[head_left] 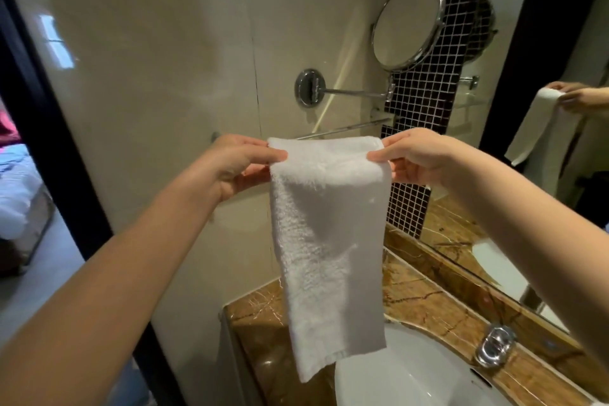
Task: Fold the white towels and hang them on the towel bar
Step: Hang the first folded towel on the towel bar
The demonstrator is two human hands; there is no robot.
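The left hand (pixel 237 165) and right hand (pixel 415 158) each pinch a top corner of a folded white towel (pixel 329 241), which hangs before the chrome towel bar (pixel 349 128) on a glossy beige wall (pixel 164 59), above a brown marble table (pixel 421 300) with a white sink (pixel 395 372).

Two arms are picked up now, both shown bare from wrist to frame edge. L hand (pixel 237 165) and R hand (pixel 418 158) are seen uncovered, fingers plain, details of nails too blurred to be called. L forearm (pixel 115 274) and R forearm (pixel 527 224) are stretched wide by the lens, esp. near the bottom corners. A blue-grey cloth (pixel 131 382) is glimpsed under the L forearm, poss. trousers, can't be confirmed.
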